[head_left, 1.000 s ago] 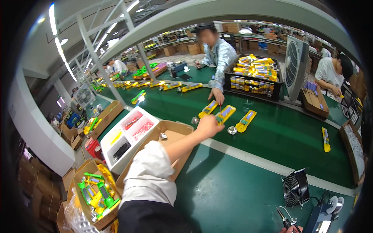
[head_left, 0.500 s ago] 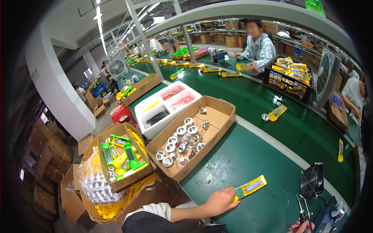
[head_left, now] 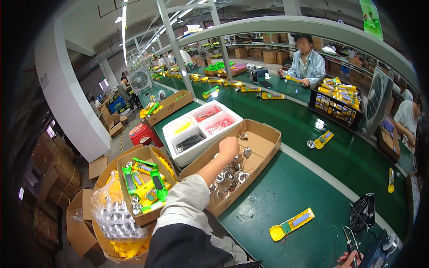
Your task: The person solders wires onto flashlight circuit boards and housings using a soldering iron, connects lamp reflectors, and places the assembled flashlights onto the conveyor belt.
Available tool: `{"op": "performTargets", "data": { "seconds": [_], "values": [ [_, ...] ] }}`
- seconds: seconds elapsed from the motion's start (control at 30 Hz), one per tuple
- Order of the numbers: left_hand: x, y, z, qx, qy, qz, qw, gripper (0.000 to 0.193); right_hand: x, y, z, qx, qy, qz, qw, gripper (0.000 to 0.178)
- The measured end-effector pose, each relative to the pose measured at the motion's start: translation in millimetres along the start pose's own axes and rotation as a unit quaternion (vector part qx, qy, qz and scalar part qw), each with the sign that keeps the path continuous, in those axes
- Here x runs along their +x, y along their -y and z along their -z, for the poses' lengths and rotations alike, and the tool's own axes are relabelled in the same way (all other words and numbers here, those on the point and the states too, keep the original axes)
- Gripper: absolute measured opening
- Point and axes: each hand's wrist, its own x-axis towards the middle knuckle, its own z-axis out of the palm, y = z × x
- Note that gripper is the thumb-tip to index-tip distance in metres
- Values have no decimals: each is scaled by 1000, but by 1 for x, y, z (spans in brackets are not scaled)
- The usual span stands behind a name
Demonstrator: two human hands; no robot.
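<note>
My left hand (head_left: 229,147) reaches over the cardboard box of round silver reflector cups (head_left: 243,177) with wires. Its fingers are curled and mostly hidden, so what they grip cannot be made out. On the green bench lies an open yellow flashlight casing (head_left: 276,232), with a green circuit board and a purple battery cell (head_left: 301,219) inside; thin wires stick out. At the lower right my right hand (head_left: 350,259) is closed round the dark handle of a soldering iron (head_left: 349,239), its metal tip pointing up, apart from the casing.
A white foam tray (head_left: 167,129) with red, yellow and black wires stands behind the cup box. A box of green and yellow casings (head_left: 147,221) is at left. A small black fan (head_left: 363,212) and a blue device with a reel (head_left: 380,252) stand right. Beyond runs a green conveyor (head_left: 290,120).
My left hand has let go of the yellow casing and moved up and left over the box of cups. The casing stays on the bench. My right hand still holds the soldering iron.
</note>
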Motion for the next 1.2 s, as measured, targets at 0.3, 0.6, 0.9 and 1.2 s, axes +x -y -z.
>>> {"op": "performTargets", "data": {
  "seconds": [0.3, 0.6, 0.9, 1.2],
  "values": [
    [14, -8, -33, -14, 46, 73, 996, 14, -1, -9, -1, -27, 6, 10, 1000, 17],
    [16, -6, -35, -4, 102, 67, 992, 19, -2, -5, -2, -34, -1, -20, 999, 18],
    [-21, -6, 12, -503, -69, 22, 861, 10, -2, 2, 0, -49, 1, -23, 999, 18],
    [-191, -64, 72, -393, 99, -153, 901, 9, 0, -25, 4, -195, 15, -17, 981, 17]
  ]
}}
